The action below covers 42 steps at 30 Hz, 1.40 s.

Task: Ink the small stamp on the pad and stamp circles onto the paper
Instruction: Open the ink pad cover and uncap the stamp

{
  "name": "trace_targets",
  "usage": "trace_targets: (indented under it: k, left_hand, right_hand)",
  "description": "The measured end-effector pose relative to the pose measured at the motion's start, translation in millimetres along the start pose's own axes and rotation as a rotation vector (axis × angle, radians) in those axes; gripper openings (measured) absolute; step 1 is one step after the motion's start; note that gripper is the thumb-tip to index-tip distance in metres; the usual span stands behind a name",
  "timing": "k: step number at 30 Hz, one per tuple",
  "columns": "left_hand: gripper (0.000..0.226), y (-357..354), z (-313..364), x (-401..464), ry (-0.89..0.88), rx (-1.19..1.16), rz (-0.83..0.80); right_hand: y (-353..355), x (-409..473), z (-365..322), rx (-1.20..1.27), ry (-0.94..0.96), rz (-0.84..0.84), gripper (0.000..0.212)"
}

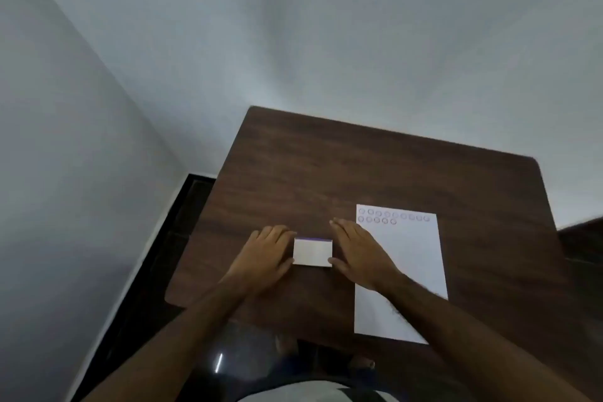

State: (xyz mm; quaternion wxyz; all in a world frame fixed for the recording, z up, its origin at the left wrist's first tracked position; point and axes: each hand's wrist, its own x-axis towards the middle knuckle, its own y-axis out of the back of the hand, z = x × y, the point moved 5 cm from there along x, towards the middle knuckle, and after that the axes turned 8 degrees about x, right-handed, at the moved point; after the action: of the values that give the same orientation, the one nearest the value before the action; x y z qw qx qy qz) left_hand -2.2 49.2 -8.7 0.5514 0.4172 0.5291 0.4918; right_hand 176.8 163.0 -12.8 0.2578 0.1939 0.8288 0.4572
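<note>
A small white ink pad case [312,252] with a purple strip along its far edge lies on the dark wooden table [326,173]. My left hand [266,253] holds the case's left end between fingers and thumb. My right hand [357,251] lies flat just right of the case with its fingers stretched out, and its thumb tip touches the case's near right corner. To the right lies a white sheet of paper [411,271] with two rows of several faint stamped circles [391,217] along its far edge. My right forearm crosses the sheet. No stamp is visible.
The table stands in a corner of grey walls, with a dark floor strip [169,238] to its left. A second piece of brown furniture [584,238] shows at the right edge. My torso and feet are visible below the table's near edge.
</note>
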Motion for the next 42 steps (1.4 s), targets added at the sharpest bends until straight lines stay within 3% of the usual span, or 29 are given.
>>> trace_targets:
  k: [5, 9, 20, 23, 29, 33, 36, 38, 40, 42]
  left_hand:
    - [0.067, -43, 8, 1, -0.01, -0.237, -0.124]
    - [0.07, -64, 9, 0, -0.006, -0.207, -0.148]
    - [0.036, -63, 5, 22, -0.034, -0.244, 0.065]
    - [0.05, -64, -1, 22, 0.012, -0.442, 0.124]
    - [0.1, -74, -11, 25, 0.191, -0.751, 0.035]
    - [0.107, -77, -12, 29, 0.215, -0.799, 0.017]
    - [0.112, -79, -12, 29, 0.233, -0.79, 0.004]
    - [0.113, -78, -11, 26, 0.225, -0.755, 0.001]
    - [0.102, -75, -10, 20, 0.186, -0.707, 0.025]
    - [0.078, -68, -12, 10, 0.141, -0.593, 0.094]
  right_hand:
    - [-34, 14, -5, -0.011, 0.043, -0.08, 0.059]
    - [-47, 21, 1, -0.023, 0.079, -0.054, 0.049]
    - [-46, 32, 8, 0.0, 0.161, -0.045, 0.046]
    - [-40, 36, 12, 0.03, 0.167, -0.072, 0.049]
    - [-13, 50, 15, 0.089, 0.28, -0.112, 0.037]
    - [5, 71, 29, 0.313, 0.134, -0.134, 0.024]
    - [11, 96, 51, 0.609, -0.122, -0.146, 0.021]
    - [5, 110, 64, 0.673, -0.269, -0.185, 0.025]
    - [-3, 119, 71, 0.701, -0.361, -0.222, 0.025]
    - [-9, 128, 74, 0.707, -0.385, -0.227, 0.024]
